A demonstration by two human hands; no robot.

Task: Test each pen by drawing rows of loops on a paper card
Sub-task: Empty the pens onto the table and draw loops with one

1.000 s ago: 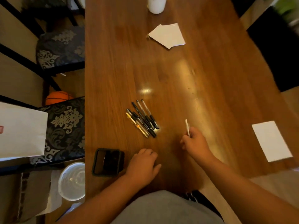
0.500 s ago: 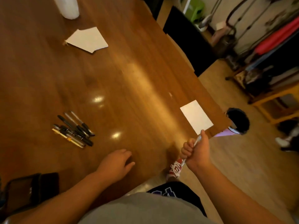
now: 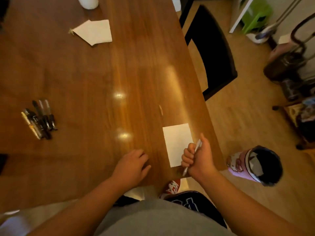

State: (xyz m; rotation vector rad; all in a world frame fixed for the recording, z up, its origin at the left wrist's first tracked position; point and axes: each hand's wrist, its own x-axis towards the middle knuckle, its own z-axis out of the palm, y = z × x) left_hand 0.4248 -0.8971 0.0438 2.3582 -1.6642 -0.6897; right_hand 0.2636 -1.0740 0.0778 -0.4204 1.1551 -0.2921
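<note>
A blank white paper card [image 3: 177, 142] lies near the right edge of the wooden table [image 3: 102, 74]. My right hand [image 3: 198, 156] is fisted around a white pen [image 3: 197, 146], hovering over the card's near right corner. My left hand [image 3: 132, 165] rests on the table left of the card, fingers loosely spread, holding nothing. Several dark pens [image 3: 40, 119] lie bunched together at the table's left.
Folded white papers [image 3: 94, 31] and a white cup [image 3: 87, 2] sit at the far end. A black chair [image 3: 209, 48] stands along the table's right side. A pink bin [image 3: 255, 165] stands on the floor by the near right corner.
The view has swung right. My right hand carried the white pen from the table's middle to the card at the right edge; my left hand slid right along the table.
</note>
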